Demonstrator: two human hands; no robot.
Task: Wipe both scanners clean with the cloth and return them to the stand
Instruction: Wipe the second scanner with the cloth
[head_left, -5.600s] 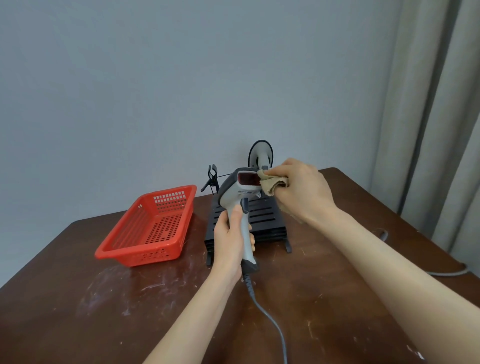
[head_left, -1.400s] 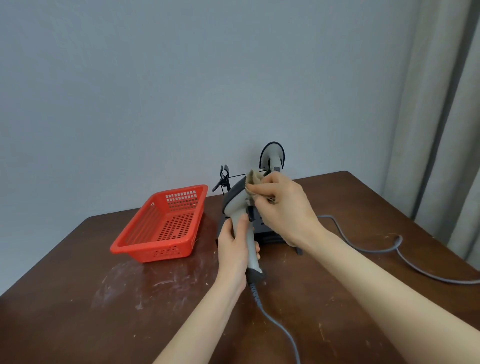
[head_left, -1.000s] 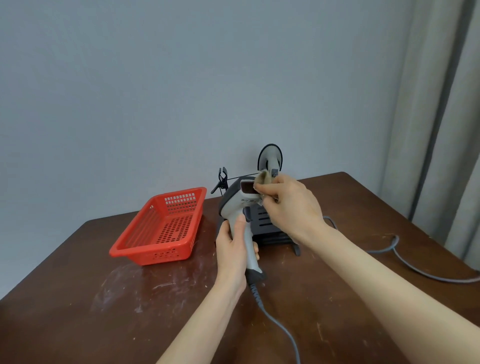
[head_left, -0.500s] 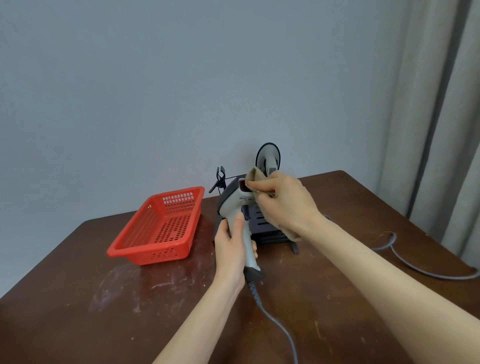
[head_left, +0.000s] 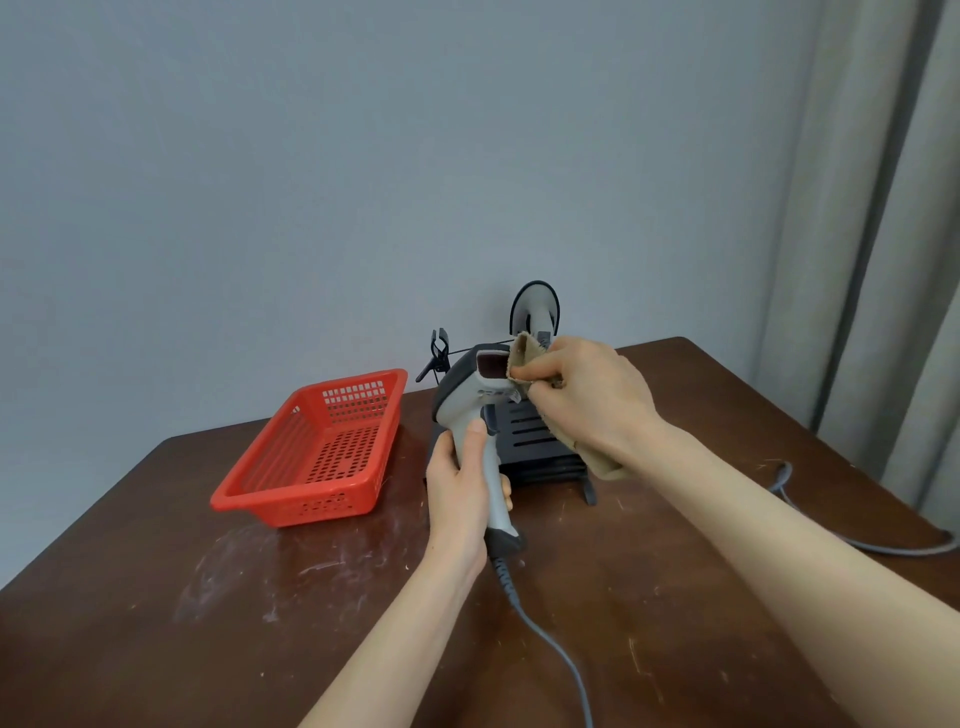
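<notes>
While the scanner (head_left: 470, 395) is clasped by its handle in the left grip (head_left: 464, 493), long axis upright, the cloth (head_left: 524, 358) is pinched in the right grip (head_left: 592, 400) against the window above; the stand (head_left: 535, 447) is found just beyond on the counter (head_left: 156, 597).

basket (head_left: 311, 452) red, perforated | cloth (head_left: 524, 358) tan | scanner (head_left: 467, 400) grey | table (head_left: 208, 623) brown

The left hand (head_left: 462, 488) grips the handle of a grey corded barcode scanner (head_left: 470, 395), upright over the dark wooden table (head_left: 156, 623). The right hand (head_left: 592, 400) pinches a tan cloth (head_left: 524, 353) beside its red window. A black slatted stand (head_left: 535, 447) sits behind, with a red plastic basket (head_left: 322, 447) at its nine o'clock.
</notes>
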